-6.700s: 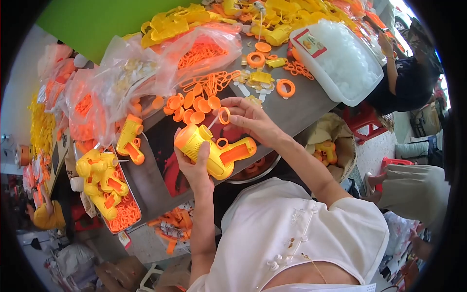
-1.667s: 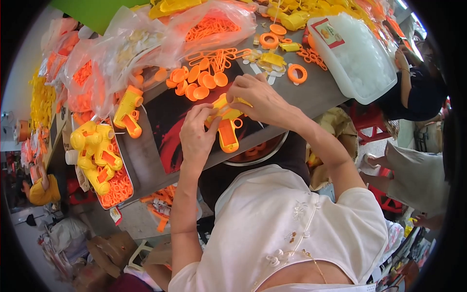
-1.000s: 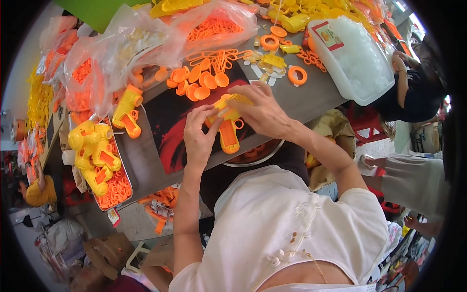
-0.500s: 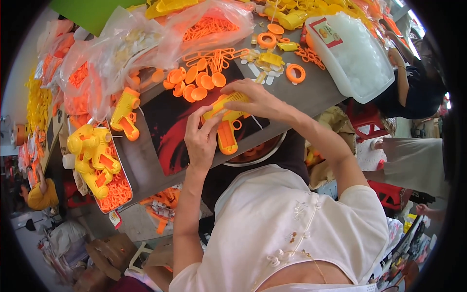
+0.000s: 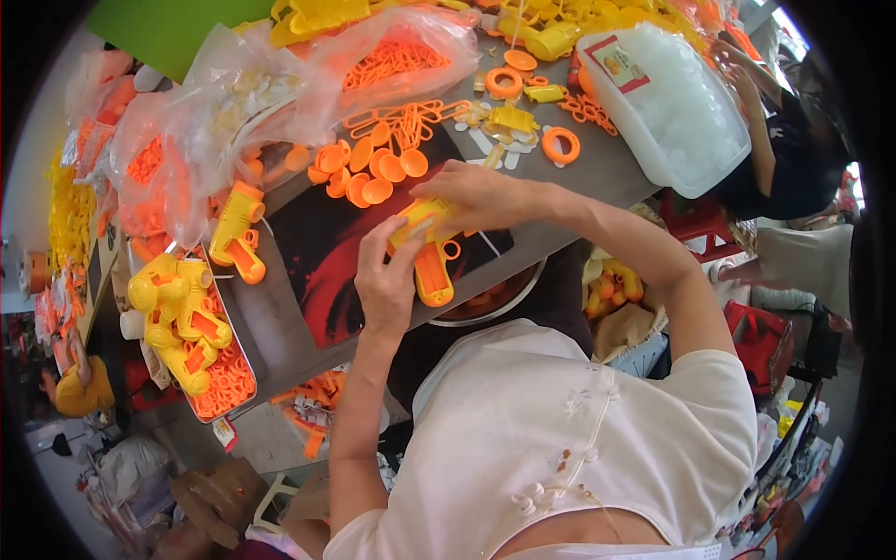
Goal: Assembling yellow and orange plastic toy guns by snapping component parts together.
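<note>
One yellow gun-shaped shell [image 5: 433, 271] noted over the surface [image 5: 273, 329], directly between the left hand [image 5: 385, 280], grasping its left end, and the right hand [image 5: 478, 198], clasping its upper right; from my remote post I judge both equally near. Its barrel runs crosswise, handle toward the near side. Orange cups [image 5: 377, 191] obstruct just beyond; a loaded tray [image 5: 244, 357] stands well left

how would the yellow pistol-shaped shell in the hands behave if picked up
The yellow pistol-shaped shell is probably stiff, showing no sag between the left hand and right hand. It's likely light, given its hollow-looking handle.
</note>
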The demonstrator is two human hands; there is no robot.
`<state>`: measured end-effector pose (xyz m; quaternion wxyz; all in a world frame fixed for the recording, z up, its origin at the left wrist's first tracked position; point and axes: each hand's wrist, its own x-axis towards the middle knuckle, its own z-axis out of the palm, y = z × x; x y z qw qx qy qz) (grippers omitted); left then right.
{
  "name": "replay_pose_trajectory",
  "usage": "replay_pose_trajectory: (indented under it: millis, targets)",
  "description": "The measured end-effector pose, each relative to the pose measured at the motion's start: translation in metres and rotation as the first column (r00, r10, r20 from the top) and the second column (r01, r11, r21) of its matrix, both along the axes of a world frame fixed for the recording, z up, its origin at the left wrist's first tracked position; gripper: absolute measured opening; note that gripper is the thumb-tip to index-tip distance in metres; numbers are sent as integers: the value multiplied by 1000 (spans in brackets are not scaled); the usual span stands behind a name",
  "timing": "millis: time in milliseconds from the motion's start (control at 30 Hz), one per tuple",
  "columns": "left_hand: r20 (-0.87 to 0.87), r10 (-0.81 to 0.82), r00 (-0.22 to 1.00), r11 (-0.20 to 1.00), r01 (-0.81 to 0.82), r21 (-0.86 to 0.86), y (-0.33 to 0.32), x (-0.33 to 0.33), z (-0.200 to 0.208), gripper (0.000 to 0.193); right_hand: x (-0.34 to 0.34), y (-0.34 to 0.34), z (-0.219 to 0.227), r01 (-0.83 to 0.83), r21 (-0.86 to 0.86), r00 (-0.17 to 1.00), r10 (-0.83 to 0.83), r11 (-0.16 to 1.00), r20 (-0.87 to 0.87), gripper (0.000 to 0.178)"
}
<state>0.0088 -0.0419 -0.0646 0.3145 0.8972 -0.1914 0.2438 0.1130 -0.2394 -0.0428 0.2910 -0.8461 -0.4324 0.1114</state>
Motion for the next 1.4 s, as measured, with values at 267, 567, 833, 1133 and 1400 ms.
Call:
replay_pose_trajectory:
  millis: [267, 567, 833, 1133, 1400]
  targets:
    - [-239, -445, 863, 572, 68, -818, 8, -19, -10, 84, -38, 6, -12, 125, 430, 961, 0, 894, -278, 66]
    - [-414, -74, 907, 977, -17, -212, 11, -1, 51, 74, 72, -27, -24, 515, 200, 783, -552, 834, 287, 17]
    - [-423, 35, 906, 977, 59, 207, 11, 17, 39, 66, 101, -20, -46, 399, -73, 645, -223, 914, 731, 21]
    - [-519, -113, 847, 984, 23, -176, 35, 25, 31, 37, 72, -30, 6, 243, 32, 714, -201, 970, 671, 10]
    - [-578, -191, 793, 950, 2, -312, 47, 24, 17, 36, -8, 13, 18, 204, 352, 947, -93, 914, -307, 10]
